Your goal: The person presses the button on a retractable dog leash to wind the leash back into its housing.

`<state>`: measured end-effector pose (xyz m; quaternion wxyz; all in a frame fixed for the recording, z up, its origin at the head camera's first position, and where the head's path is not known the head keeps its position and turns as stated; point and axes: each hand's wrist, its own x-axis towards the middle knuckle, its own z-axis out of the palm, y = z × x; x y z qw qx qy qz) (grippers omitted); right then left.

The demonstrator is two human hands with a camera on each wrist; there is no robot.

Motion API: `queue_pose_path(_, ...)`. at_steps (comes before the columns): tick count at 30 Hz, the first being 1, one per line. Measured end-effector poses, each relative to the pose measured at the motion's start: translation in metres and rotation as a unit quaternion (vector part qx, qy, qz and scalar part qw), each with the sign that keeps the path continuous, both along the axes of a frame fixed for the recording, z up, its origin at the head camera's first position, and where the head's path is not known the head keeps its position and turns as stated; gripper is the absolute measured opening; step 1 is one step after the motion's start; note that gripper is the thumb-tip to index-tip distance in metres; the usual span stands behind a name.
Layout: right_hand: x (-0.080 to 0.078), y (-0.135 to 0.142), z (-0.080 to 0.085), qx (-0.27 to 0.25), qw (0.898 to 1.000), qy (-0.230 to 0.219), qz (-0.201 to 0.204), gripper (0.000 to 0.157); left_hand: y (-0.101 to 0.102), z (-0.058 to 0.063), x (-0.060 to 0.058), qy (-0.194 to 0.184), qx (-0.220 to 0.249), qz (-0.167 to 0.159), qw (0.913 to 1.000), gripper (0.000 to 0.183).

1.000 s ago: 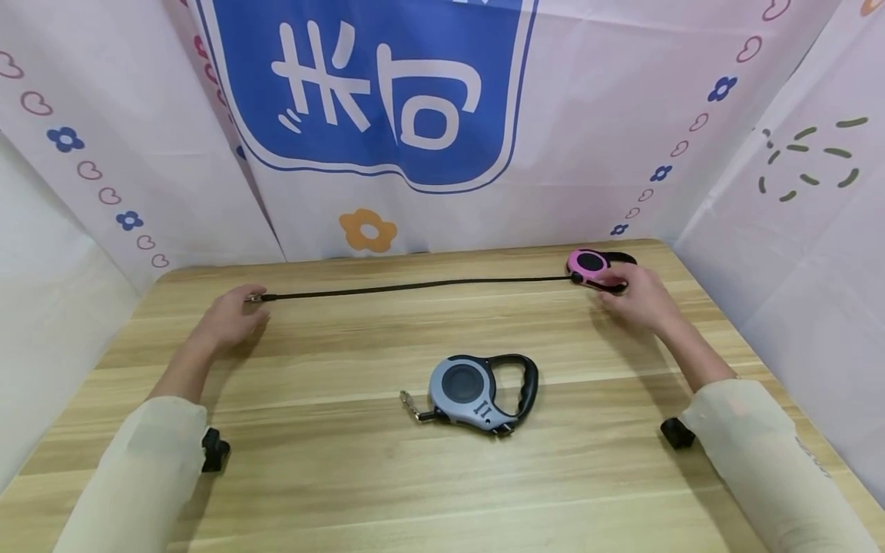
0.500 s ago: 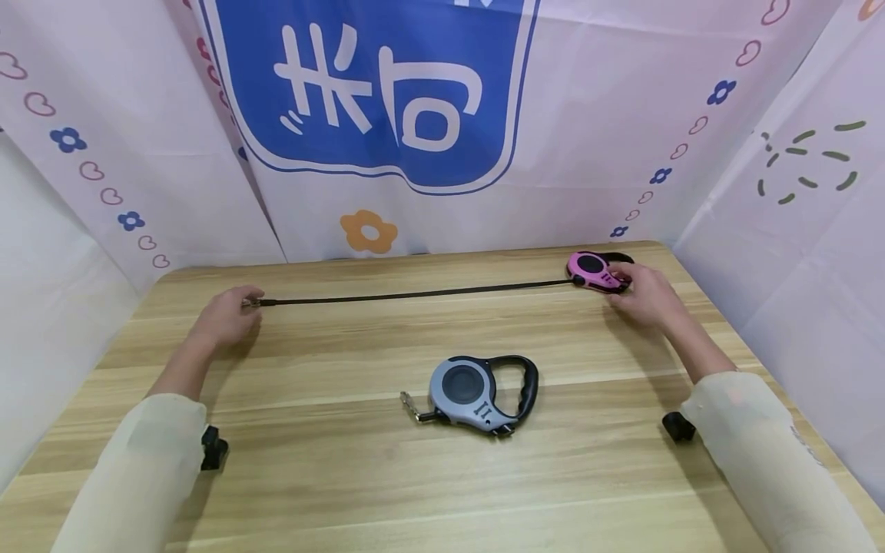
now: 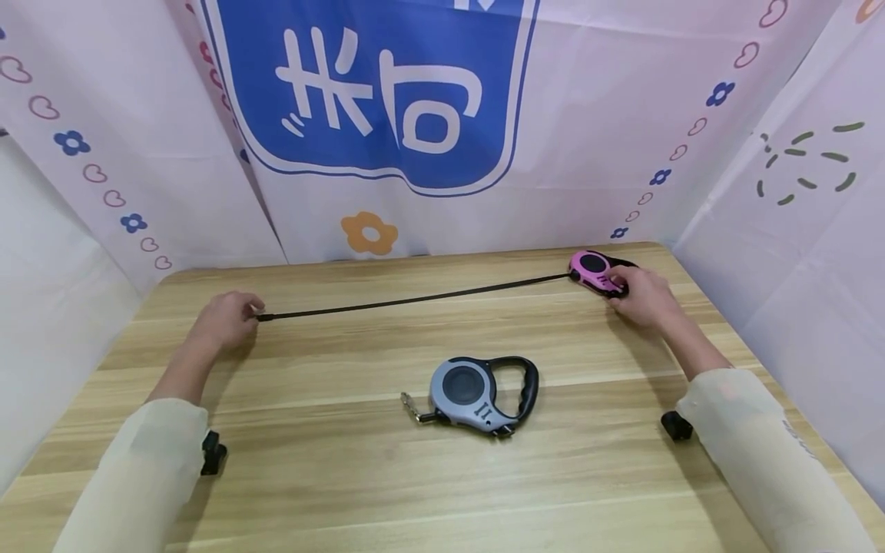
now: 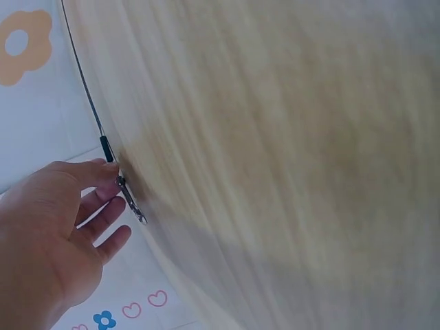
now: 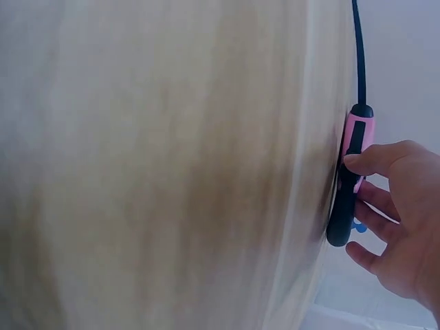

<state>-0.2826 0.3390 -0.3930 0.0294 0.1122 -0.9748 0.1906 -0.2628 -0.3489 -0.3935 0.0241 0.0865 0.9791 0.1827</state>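
My right hand (image 3: 641,296) grips a pink and black retractable dog leash (image 3: 590,265) near the back right of the table; in the right wrist view the thumb lies on its black part. A black cord (image 3: 415,299) runs out of the casing, stretched straight across the table to the left. At its far end my left hand (image 3: 227,319) pinches the leash end between thumb and fingers, and the left wrist view shows the metal clip (image 4: 130,199) sticking out past the fingertips. A larger grey and black retractable leash (image 3: 465,392) lies apart from both hands.
The grey leash sits mid-table, with its own metal clip (image 3: 411,407) pointing left and a looped black handle on the right. Behind the wooden table (image 3: 429,491) hangs a printed white curtain (image 3: 594,138), which also covers the sides.
My left hand has drawn the cord's end slightly toward me, so the cord now slants more. My right hand keeps its place near the pink leash, which has turned a little.
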Motion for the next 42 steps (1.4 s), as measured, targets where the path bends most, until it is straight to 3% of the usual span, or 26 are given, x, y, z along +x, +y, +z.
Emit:
queue_pose_path(16,-0.01,0.0,-0.005,-0.012,1.0,0.009,-0.001,0.024,-0.001,0.006,0.001,-0.023,0.019,-0.008,0.9995,0.031)
queue_pose_path(30,-0.013,-0.001,-0.003,-0.001,1.0,-0.019,-0.002,0.023,-0.002,0.005,0.003,-0.028,0.041,0.0,0.9987,0.014)
queue_pose_path(36,-0.014,0.0,-0.002,-0.01,1.0,-0.015,-0.008,0.023,-0.003,0.008,0.008,-0.045,0.057,0.01,0.9973,0.007)
queue_pose_path(42,-0.013,0.001,0.0,-0.015,1.0,-0.005,-0.008,0.022,-0.005,0.013,0.011,-0.032,0.069,0.001,0.9971,0.009)
